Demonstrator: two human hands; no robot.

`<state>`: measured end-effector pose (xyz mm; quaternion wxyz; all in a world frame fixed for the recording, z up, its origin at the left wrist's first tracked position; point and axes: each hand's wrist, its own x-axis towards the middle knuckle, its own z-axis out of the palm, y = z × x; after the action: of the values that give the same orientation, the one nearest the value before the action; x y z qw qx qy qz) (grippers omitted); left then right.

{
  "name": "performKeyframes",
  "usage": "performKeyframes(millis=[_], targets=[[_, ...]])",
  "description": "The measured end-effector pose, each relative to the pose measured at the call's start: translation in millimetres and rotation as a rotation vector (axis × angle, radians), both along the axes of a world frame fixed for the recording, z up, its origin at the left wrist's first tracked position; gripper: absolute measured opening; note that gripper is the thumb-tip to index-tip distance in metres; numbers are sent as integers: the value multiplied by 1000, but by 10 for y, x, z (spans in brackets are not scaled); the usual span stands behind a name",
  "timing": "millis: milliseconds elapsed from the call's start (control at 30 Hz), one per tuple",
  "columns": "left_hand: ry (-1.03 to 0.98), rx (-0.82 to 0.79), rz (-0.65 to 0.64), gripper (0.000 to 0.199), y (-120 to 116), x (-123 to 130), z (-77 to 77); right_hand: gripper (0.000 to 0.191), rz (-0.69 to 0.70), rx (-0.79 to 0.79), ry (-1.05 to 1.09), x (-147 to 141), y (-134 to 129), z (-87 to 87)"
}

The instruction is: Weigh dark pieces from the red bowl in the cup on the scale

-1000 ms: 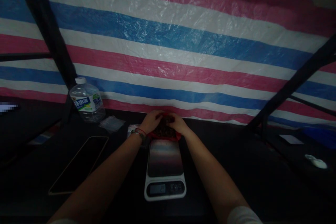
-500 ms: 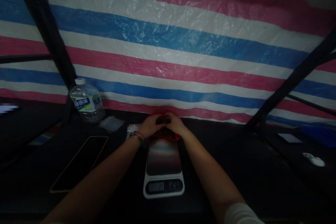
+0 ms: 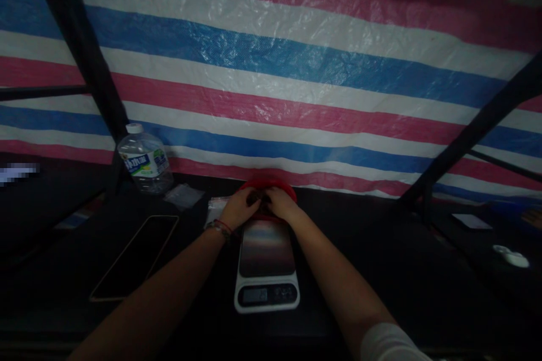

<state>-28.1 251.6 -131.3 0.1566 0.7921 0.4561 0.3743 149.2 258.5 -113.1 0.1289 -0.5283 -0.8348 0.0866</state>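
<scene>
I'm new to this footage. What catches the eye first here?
The striped tarp fills the back. Below it, the left hand and right hand meet over a red bowl, just beyond a kitchen scale. A water bottle stands to the left.

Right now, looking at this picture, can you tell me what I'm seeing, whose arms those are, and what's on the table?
The picture comes from a camera worn on a person's head, looking forward and down, so the two bare arms reaching away from you are that person's own. The left hand, with a bracelet at the wrist, and the right hand meet over a red bowl at the far end of a kitchen scale. Between the fingers is something small and dark; the light is too dim to say what it is. On the dark table, to the left, lie a phone with its screen off, small clear plastic bags and a water bottle. A small white object sits far right. Behind everything hangs a red, white and blue striped tarp.
</scene>
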Motion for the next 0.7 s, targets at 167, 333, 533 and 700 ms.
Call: performKeyframes(millis=[167, 333, 533, 700], targets=[[21, 8, -5, 26, -26, -6, -19, 28, -84, 48, -21, 37, 21, 31], [13, 28, -45, 41, -16, 13, -64, 24, -128, 92, 175, 61, 77, 59], [13, 13, -11, 56, 42, 71, -133, 23, -162, 171, 442, -34, 66, 114], [6, -7, -9, 48, 89, 68, -149, 22, 5, 88, 368, -122, -23, 143]])
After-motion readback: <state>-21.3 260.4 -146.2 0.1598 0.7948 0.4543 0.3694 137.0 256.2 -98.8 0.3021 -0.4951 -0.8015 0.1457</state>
